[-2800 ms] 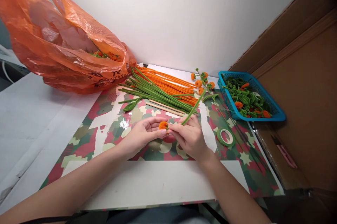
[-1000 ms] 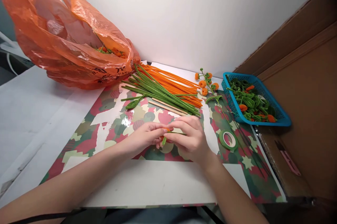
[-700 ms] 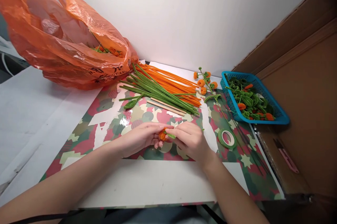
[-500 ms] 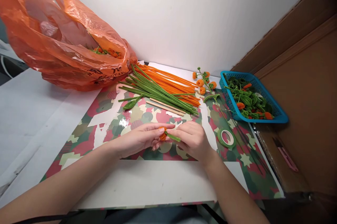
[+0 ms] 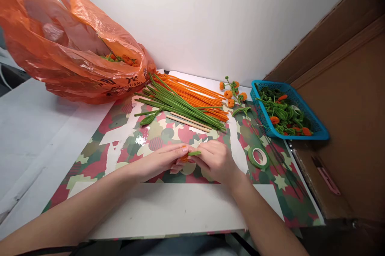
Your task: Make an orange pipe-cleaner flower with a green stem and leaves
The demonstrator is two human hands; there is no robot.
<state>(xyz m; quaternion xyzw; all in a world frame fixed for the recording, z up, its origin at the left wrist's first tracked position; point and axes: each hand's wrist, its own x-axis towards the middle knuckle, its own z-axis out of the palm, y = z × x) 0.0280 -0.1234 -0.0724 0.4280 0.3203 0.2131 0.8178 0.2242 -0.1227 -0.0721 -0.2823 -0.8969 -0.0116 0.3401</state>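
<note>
My left hand (image 5: 159,161) is closed, its thumb and fingers pinching a small orange fuzzy flower (image 5: 184,158) made of pipe cleaner. From the flower's right side a short green pipe-cleaner piece (image 5: 195,153) sticks out. My right hand (image 5: 219,160) has its fingers bent together against the flower and this green piece, with the fingertips partly hidden. Both hands are held over the front of a camouflage-patterned mat (image 5: 156,143). Beyond them lie green pipe cleaners (image 5: 183,103), orange pipe cleaners (image 5: 198,89) and two thin wooden sticks (image 5: 188,122).
At the left back stands an orange plastic bag (image 5: 90,59). A finished flower spray (image 5: 230,94) lies near a blue basket (image 5: 319,133) of green and orange pieces. Green tape (image 5: 254,161) and a pink cutter (image 5: 329,181) are at right; a green leaf (image 5: 148,119) lies left of the sticks.
The green piece has swung from pointing down-right to nearly level, and less of it shows. The orange flower is more covered by my fingers. Both hands stay in nearly the same place.
</note>
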